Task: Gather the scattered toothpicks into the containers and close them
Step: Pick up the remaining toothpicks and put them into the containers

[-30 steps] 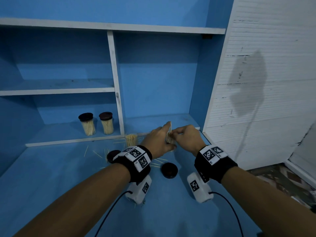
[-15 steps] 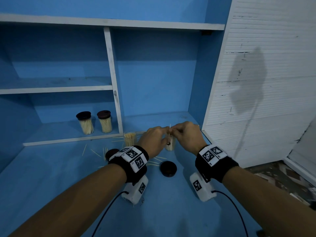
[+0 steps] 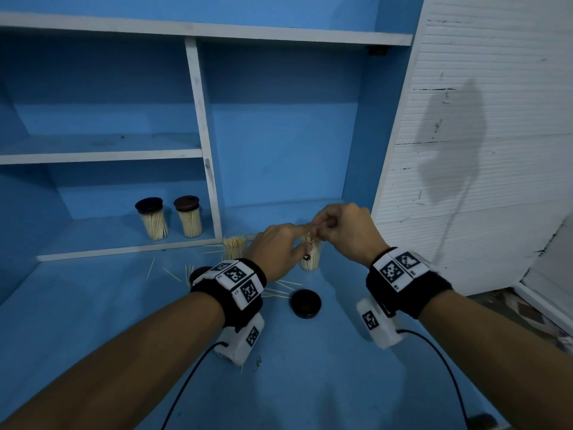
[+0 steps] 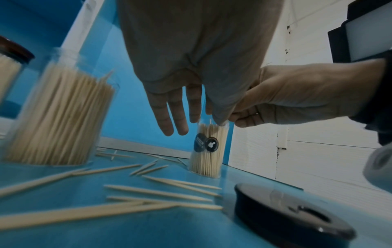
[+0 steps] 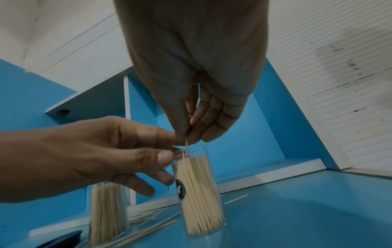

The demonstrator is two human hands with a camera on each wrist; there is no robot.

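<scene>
Toothpick [image 5: 186, 147]: pinched in right hand [image 3: 347, 234], raised higher than before above open container [image 3: 311, 256]. Left hand [image 3: 276, 246]: fingers extended, touching rim. Loose toothpicks [image 4: 161, 193], lid [image 3: 305, 303] on blue counter [image 3: 93, 305] nearer the body.

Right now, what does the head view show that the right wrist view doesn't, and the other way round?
Head only: two lidded containers on the shelf and a loose lid on the blue surface.

Right wrist only: the right hand pinching a toothpick just above the open container.

Both: the left hand at that container's rim, a second open container and scattered toothpicks.
</scene>
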